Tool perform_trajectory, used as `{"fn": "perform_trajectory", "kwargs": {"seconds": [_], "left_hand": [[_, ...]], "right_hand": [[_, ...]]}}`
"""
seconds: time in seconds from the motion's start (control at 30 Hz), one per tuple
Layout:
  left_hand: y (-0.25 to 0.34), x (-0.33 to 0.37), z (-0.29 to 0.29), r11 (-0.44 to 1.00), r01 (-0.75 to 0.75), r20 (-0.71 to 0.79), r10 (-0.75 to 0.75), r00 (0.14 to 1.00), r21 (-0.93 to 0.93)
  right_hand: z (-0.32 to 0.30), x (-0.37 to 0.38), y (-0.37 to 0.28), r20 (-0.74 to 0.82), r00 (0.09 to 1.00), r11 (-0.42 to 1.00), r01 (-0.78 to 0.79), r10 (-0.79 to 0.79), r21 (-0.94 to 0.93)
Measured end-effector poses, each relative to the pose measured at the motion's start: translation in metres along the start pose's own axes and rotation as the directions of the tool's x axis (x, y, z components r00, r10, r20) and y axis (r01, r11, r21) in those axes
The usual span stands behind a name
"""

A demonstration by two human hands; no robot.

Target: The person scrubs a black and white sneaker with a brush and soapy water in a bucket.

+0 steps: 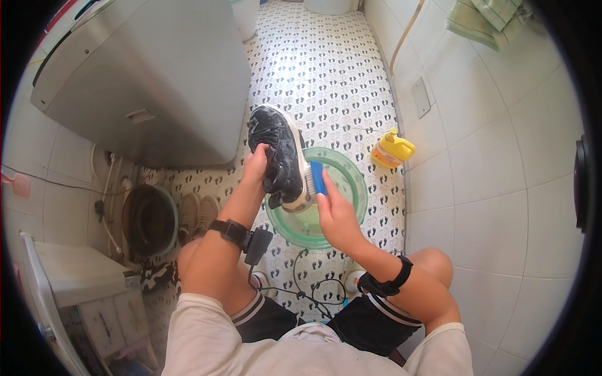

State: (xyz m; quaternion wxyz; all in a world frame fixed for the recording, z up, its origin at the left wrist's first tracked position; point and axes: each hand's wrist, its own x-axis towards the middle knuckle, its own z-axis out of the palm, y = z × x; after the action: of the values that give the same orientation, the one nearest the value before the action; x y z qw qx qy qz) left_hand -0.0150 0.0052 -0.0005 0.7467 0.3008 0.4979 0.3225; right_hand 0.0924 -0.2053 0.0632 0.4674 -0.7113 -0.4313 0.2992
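Observation:
A black shoe (284, 152) with a pale sole is in my left hand (256, 168), held with its toe pointing away over the far left part of a green basin (359, 194). My left thumb lies across the shoe's wet-looking upper; the other fingers are hidden beneath it. In my right hand (337, 216) is a blue scrub brush (318, 177), its pale bristles against the right side of the sole. Shallow cloudy liquid shows in the basin under both hands.
A yellow jug (393, 150) stands on the floor right of the basin. On the left are a large grey appliance (157, 75), a dark tub (150, 219) and a pair of brown shoes (199, 213). A black cable (301, 293) lies between my feet. Tiled wall runs along the right.

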Motion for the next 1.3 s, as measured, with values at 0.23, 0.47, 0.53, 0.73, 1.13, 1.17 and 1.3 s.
{"fn": "perform_trajectory", "kwargs": {"seconds": [0.23, 0.47, 0.53, 0.73, 1.13, 1.17, 1.3], "left_hand": [[-0.014, 0.020, -0.008, 0.999, 0.031, 0.048, -0.033, 0.998, 0.038], [-0.001, 0.007, -0.007, 0.999, -0.014, -0.035, 0.013, 0.999, -0.035], [-0.002, 0.003, -0.007, 0.999, -0.036, -0.005, 0.036, 0.999, 0.001], [-0.015, -0.015, 0.014, 0.999, 0.000, 0.087, -0.003, 0.996, 0.042], [-0.018, -0.005, 0.004, 0.997, 0.065, 0.040, -0.063, 0.997, -0.034], [-0.021, -0.011, 0.008, 0.997, 0.079, 0.074, -0.079, 0.994, -0.007], [-0.025, -0.017, 0.017, 0.995, 0.098, 0.135, -0.097, 0.986, -0.004]], "right_hand": [[-0.001, 0.017, 0.001, -0.045, 0.998, 0.998, 0.043, -0.046, -0.050], [0.004, -0.006, -0.004, 0.013, 1.000, 0.999, 0.007, -0.007, -0.032], [0.005, -0.008, -0.006, 0.029, 0.999, 0.999, -0.037, 0.038, -0.029], [0.000, 0.024, 0.013, -0.059, 0.998, 0.998, 0.016, -0.019, -0.058], [0.011, -0.004, -0.006, 0.037, 0.999, 0.997, -0.025, 0.022, 0.074], [0.009, 0.003, -0.003, 0.002, 1.000, 1.000, -0.002, 0.002, 0.024], [0.002, 0.022, -0.005, -0.033, 0.999, 1.000, -0.013, 0.012, -0.026]]}}
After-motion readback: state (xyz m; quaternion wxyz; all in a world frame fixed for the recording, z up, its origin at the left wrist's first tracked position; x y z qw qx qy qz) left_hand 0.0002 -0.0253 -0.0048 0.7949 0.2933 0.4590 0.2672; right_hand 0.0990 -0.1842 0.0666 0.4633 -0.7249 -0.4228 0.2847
